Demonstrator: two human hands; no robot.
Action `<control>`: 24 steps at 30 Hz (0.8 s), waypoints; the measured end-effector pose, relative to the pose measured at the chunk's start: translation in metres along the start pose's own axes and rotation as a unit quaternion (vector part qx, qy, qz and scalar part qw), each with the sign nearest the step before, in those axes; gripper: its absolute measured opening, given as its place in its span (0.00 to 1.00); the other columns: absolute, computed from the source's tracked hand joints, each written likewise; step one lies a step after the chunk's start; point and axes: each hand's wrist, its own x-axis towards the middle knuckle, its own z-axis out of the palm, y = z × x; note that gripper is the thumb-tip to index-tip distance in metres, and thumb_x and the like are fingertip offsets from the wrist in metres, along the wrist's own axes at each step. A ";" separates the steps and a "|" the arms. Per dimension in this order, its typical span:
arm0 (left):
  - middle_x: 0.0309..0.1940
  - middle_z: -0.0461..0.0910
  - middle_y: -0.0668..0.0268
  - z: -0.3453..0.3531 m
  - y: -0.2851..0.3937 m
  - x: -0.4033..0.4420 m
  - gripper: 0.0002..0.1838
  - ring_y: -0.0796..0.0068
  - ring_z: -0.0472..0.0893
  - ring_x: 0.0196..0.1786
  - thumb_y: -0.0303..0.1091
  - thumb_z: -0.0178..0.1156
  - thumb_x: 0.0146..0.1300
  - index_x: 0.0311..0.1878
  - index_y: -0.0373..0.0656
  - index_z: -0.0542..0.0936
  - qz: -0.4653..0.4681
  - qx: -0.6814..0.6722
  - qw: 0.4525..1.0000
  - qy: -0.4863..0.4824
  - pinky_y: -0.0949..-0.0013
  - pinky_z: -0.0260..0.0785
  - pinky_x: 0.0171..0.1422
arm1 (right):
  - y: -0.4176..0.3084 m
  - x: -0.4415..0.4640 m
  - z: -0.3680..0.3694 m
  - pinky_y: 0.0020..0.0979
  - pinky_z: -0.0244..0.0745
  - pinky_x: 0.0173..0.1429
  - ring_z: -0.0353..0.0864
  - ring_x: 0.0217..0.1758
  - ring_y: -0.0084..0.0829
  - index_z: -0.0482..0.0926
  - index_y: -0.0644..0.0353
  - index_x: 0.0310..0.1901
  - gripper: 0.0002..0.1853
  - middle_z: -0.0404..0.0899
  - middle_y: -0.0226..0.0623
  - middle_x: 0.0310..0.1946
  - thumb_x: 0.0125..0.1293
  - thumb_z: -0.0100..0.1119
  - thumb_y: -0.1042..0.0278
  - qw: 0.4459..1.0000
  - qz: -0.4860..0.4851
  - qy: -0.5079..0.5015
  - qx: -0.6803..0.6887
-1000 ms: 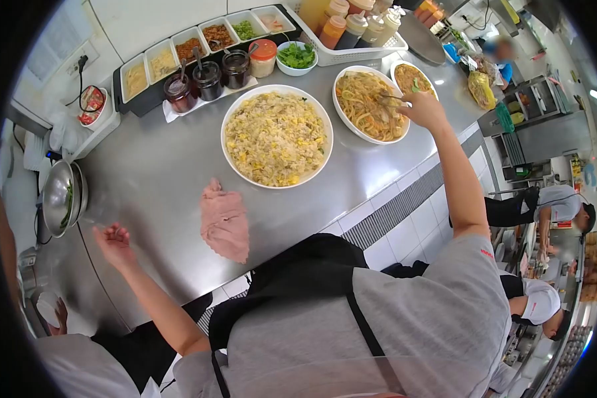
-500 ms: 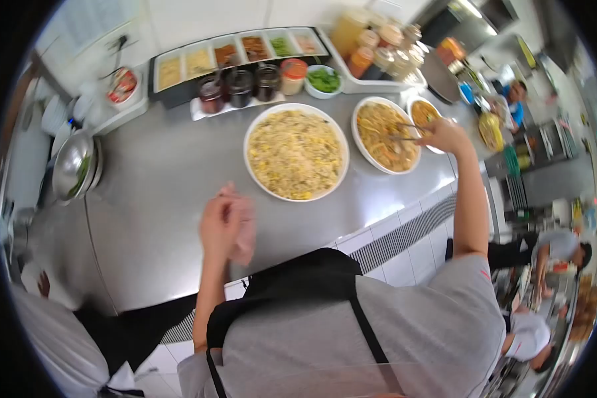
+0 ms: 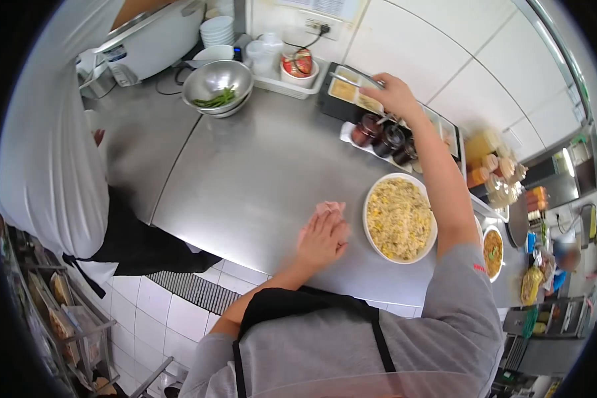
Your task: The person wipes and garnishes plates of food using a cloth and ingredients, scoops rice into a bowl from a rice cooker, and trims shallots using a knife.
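Note:
My right hand (image 3: 393,96) is closed around metal tongs (image 3: 351,81), whose tips reach over the first bin of a black topping tray (image 3: 331,107). Pale yellow food shows in that bin; my hand and forearm cover several of the others. Low over the steel counter, my left hand (image 3: 324,240) is closed on a pink cloth (image 3: 330,208), which sticks out past the fingers. Right of it stands a large white bowl (image 3: 367,222) heaped with fried rice (image 3: 397,219). Dark sauce jars (image 3: 388,140) with spoons stand in front of the topping tray.
Nested steel bowls (image 3: 209,76) with green vegetables stand back left, near a white tray (image 3: 278,85). Another person in a light shirt (image 3: 53,166) stands at the left. A smaller bowl of orange-brown food (image 3: 493,252) and bottles (image 3: 497,176) are on the right.
My right hand has moved the tongs from the noodle bowl over to the topping tray. My left hand still has the cloth, nearer the rice bowl. The view has turned left.

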 end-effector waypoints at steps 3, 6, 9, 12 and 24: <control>0.54 0.63 0.54 -0.003 -0.001 0.000 0.25 0.55 0.62 0.59 0.41 0.60 0.45 0.49 0.47 0.70 0.007 -0.008 1.000 0.013 0.51 0.53 0.62 | -0.019 0.055 0.033 0.33 0.69 0.50 0.76 0.45 0.43 0.74 0.65 0.46 0.36 0.76 0.52 0.40 0.43 0.61 0.40 0.998 -0.056 0.008 -0.041; 0.54 0.64 0.54 -0.006 -0.001 0.000 0.22 0.56 0.61 0.59 0.38 0.59 0.44 0.45 0.43 0.71 0.019 -0.035 0.999 0.033 0.53 0.52 0.63 | -0.020 0.063 0.035 0.34 0.69 0.50 0.76 0.44 0.43 0.75 0.63 0.46 0.35 0.77 0.50 0.40 0.43 0.62 0.41 0.996 -0.069 -0.015 -0.049; 0.53 0.64 0.54 -0.004 0.000 0.001 0.21 0.57 0.62 0.58 0.37 0.59 0.44 0.43 0.44 0.71 0.008 -0.033 0.999 0.029 0.53 0.53 0.61 | 0.003 0.061 0.013 0.34 0.70 0.50 0.76 0.44 0.43 0.75 0.61 0.46 0.33 0.77 0.49 0.39 0.42 0.63 0.44 0.992 -0.048 -0.048 -0.110; 0.53 0.64 0.55 -0.007 0.000 0.006 0.20 0.57 0.63 0.57 0.37 0.59 0.43 0.42 0.44 0.71 0.014 -0.025 0.999 0.014 0.54 0.54 0.61 | 0.019 0.058 0.000 0.35 0.70 0.50 0.77 0.45 0.42 0.76 0.59 0.45 0.30 0.77 0.47 0.40 0.41 0.64 0.48 0.982 -0.010 -0.039 -0.182; 0.49 0.70 0.60 0.012 -0.047 0.062 0.13 0.59 0.70 0.51 0.36 0.49 0.58 0.47 0.48 0.72 -0.041 0.063 0.997 -0.032 0.58 0.66 0.46 | -0.007 -0.035 -0.019 0.44 0.69 0.39 0.74 0.33 0.49 0.76 0.65 0.24 0.16 0.74 0.51 0.25 0.54 0.49 0.57 0.970 -0.085 0.091 -0.211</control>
